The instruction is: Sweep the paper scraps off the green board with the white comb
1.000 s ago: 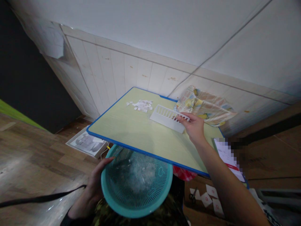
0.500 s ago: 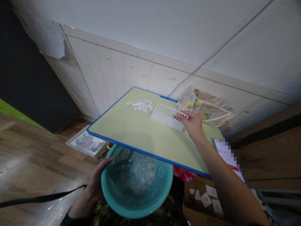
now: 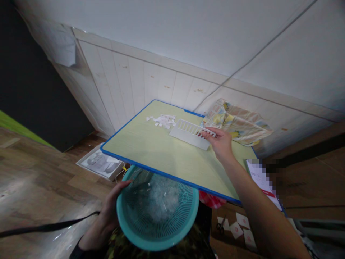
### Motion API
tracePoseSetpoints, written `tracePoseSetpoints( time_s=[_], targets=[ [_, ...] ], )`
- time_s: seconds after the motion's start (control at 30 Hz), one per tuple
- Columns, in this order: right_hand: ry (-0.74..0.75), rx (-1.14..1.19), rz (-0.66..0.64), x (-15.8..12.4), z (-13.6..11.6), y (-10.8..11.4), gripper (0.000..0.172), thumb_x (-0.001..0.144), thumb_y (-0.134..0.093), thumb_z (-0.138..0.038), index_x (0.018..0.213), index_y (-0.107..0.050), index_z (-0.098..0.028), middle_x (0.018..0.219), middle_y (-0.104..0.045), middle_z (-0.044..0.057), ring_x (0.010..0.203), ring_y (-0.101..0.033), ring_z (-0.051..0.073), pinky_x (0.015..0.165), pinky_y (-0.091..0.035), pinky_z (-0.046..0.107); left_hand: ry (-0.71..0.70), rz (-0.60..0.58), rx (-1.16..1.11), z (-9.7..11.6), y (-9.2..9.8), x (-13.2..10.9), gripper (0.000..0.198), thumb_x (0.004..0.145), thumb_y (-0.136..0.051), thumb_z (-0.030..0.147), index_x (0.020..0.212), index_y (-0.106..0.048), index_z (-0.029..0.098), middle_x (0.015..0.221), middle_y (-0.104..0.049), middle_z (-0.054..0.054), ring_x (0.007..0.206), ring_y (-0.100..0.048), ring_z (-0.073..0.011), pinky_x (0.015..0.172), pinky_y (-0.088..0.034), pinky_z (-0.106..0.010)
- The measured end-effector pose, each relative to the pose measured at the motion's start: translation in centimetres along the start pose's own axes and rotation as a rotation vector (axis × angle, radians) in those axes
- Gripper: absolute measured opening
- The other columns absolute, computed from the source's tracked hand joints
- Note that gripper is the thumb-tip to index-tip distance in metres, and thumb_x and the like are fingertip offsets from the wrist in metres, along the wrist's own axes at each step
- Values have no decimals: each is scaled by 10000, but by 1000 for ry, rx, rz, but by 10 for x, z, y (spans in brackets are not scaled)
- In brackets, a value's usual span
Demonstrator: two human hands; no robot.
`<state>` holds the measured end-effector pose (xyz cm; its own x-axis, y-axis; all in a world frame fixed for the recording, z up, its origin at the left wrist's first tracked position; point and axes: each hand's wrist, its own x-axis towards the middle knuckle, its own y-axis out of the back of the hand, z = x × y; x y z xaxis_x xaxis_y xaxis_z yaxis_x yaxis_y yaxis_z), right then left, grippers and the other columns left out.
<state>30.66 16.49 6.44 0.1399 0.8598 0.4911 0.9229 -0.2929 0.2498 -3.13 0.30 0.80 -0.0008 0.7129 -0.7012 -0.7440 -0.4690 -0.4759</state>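
Note:
My right hand point(image 3: 221, 143) is closed on the right end of a white slotted plastic tray point(image 3: 187, 138), tilted up on the table point(image 3: 151, 147). Just left of and behind the tray lies a pile of small white paper pieces point(image 3: 164, 121). My left hand point(image 3: 114, 201) grips the left rim of a turquoise plastic colander point(image 3: 159, 244), which sits on my lap, partly under the table's front edge. Inside the colander is a heap of clear, crinkly material point(image 3: 163, 198), too blurred to name exactly.
A patterned cloth point(image 3: 237, 122) lies at the table's back right, against the wall. Papers point(image 3: 262, 183) rest at the right edge. Scissors point(image 3: 221, 225) and white cards point(image 3: 237, 230) are lower right. On the floor at left stands a shallow white box point(image 3: 99, 163).
The lower edge of the white tray has shifted slightly left and tipped flatter, with my right hand still on it. My left hand and the colander stay almost where they were.

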Motion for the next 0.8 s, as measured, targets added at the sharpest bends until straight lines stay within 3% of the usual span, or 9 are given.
tracePoseSetpoints(
  time_s=[0.27, 0.4, 0.6, 0.8],
  targets=[
    [11, -38, -62, -3, -4, -1, 277, 701, -832, -451, 872, -814, -234, 783, -788, 25, 680, -706, 205, 627, -532, 307, 29, -13, -24, -1, 3, 2, 223, 861, -602, 130, 697, -752, 122, 606, -789, -119, 515, -750, -270, 574, -645, -364],
    [39, -90, -27, -13, -16, 5, 261, 708, -831, -442, 859, -817, -230, 789, -790, 30, 678, -703, 203, 616, -528, 302, 30, -10, -44, -2, 3, 4, 215, 865, -600, 124, 736, -770, 95, 622, -792, -147, 514, -753, -293, 573, -646, -384],
    [17, -203, 53, -41, -27, 17, 249, 729, -814, -444, 866, -822, -236, 835, -798, 37, 697, -715, 215, 631, -538, 314, 36, -17, -19, 0, 1, 2, 295, 909, -551, 134, 716, -771, 104, 613, -791, -134, 488, -739, -265, 541, -640, -366],
    [-15, -152, -26, -49, -33, 11, 224, 738, -815, -422, 871, -823, -242, 836, -799, 32, 717, -729, 223, 639, -538, 312, 32, -29, -2, -2, 3, 4, 334, 926, -534, 141, 685, -763, 107, 602, -784, -135, 480, -733, -256, 561, -640, -364]
  ],
)
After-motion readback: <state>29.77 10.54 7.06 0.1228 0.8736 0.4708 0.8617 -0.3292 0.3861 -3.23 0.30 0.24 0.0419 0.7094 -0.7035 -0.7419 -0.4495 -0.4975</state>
